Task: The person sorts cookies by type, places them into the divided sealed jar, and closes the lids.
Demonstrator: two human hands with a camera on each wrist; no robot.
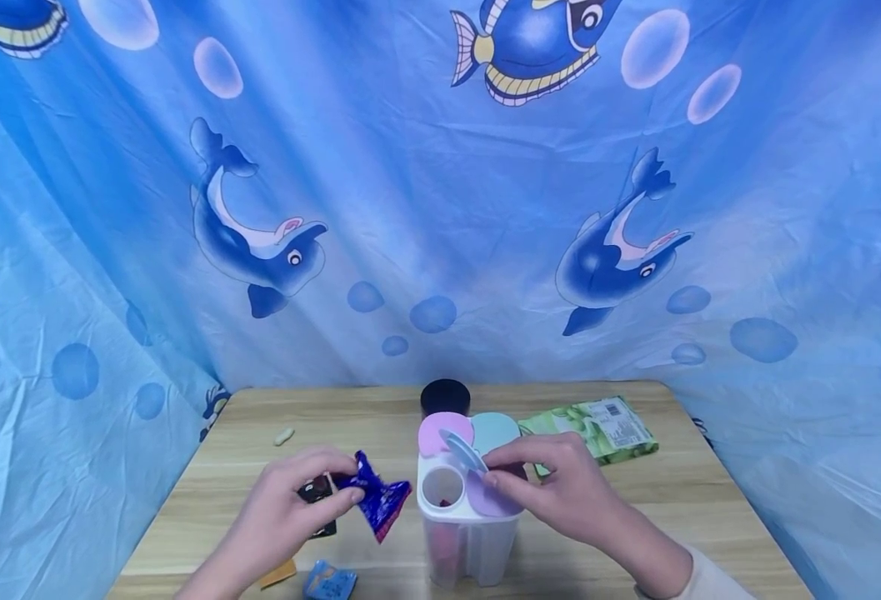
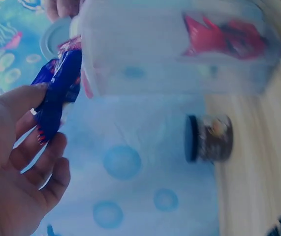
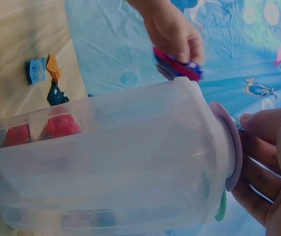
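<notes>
Left hand (image 1: 301, 500): grip was pinched on one blue packet (image 1: 382, 498), at nine o'clock from one clear container (image 1: 494, 546). Right hand (image 1: 563, 483): grip was pinched on one raised light-blue lid (image 1: 463, 452); three other lids (image 1: 496, 429) lay flat. Two red patches (image 3: 61, 126) showed through the container wall. On the bench (image 1: 368, 412), one jar (image 1: 446, 396) stood at twelve, one green bag (image 1: 598, 429) at two.

Shiny dark blue packet (image 1: 382, 500) with reddish edging is up in the air, crinkled and tilted, lower middle of the frame, just left of the tall see-through container (image 1: 488, 546). Container's upright, something red (image 3: 61, 127) down inside. Pale blue lid (image 1: 464, 452) tilts up off the round front-left opening (image 1: 443, 487).
</notes>
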